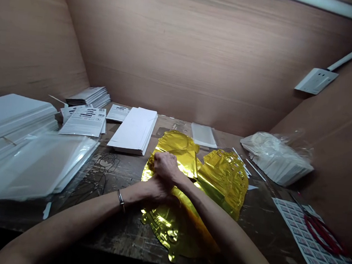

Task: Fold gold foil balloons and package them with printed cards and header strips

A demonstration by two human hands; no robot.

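A flat, shiny gold foil balloon lies spread over the middle of the dark worktable, with part of it folded over and its scalloped edge hanging toward me. My right hand is closed at the left part of the foil, its fingers pinching the folded layer. Below it, my left hand rests on the foil, crossed under my right wrist. Its fingers are mostly hidden, so their grip cannot be made out. A metal bracelet circles my left wrist.
Clear plastic sleeves and white card stacks fill the left side. A white card pile stands behind the foil. At right are a bagged white stack, a sticker sheet and red-handled scissors. Black thread lies tangled.
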